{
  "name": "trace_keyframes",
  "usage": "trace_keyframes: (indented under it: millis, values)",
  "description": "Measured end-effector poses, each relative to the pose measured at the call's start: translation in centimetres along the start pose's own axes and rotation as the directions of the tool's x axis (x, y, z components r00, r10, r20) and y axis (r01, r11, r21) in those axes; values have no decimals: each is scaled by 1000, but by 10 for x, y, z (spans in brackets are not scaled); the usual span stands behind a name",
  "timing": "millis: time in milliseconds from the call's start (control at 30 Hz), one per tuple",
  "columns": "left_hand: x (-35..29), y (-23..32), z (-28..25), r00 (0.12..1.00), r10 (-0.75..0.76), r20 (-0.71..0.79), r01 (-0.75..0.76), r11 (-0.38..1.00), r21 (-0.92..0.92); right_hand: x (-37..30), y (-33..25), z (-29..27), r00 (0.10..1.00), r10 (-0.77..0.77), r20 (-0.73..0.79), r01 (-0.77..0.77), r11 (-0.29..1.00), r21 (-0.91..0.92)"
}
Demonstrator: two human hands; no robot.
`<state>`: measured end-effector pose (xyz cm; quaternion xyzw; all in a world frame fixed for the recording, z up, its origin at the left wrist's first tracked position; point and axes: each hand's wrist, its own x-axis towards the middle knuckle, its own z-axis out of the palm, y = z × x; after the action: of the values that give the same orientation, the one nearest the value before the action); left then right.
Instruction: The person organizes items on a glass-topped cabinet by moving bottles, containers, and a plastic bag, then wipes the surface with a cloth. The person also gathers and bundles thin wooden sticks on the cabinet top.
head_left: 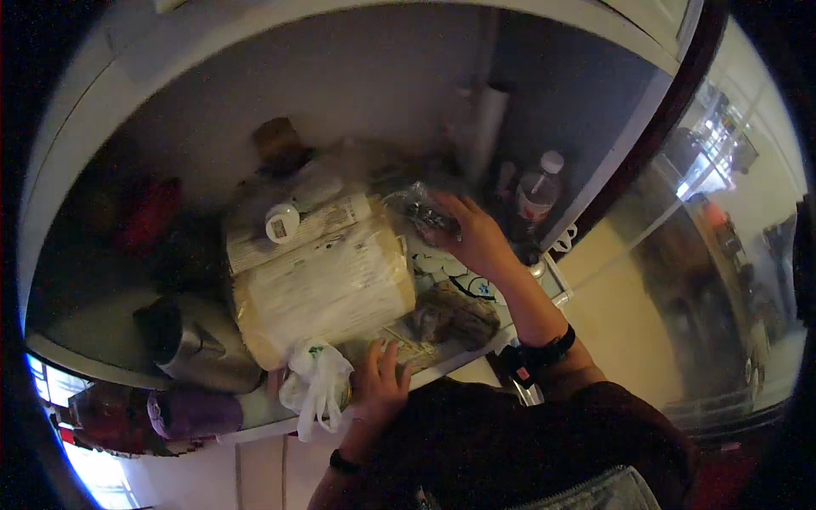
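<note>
Over the back of the cluttered shelf, my right hand (466, 231) is closed around a crinkled clear plastic bag (416, 204) with dark contents I cannot make out. My left hand (380, 382) rests at the shelf's front edge, its fingers spread and holding nothing. Just left of it sits a knotted white plastic bag (316, 378). A large pale package in clear wrap (327, 285), with a printed paper on it, lies between the hands. Beside my left fingers lie thin straw-coloured sticks (412, 347), and right of these a brown bundle (456, 316).
A clear bottle with a white cap (537, 194) stands at the back right. A white-lidded container (283, 223) is behind the package. To the left are a metal kettle-like vessel (200, 344) and a purple cylinder (194, 414). A dark-framed glass door (629, 170) borders the right.
</note>
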<state>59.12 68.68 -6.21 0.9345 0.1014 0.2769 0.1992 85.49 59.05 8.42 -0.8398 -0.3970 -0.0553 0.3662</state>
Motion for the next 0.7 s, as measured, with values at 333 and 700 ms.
trace_keyframes:
  millis: [333,700]
  values:
    - [7,3,-6,999,34,-38,-34,999,-17,-23,14,-15,996,14,-88,-14,1000,-2]
    - [8,10,-11,999,36,-20,-35,998,50,169,21,-115,868,-284,-407,63,876,-478]
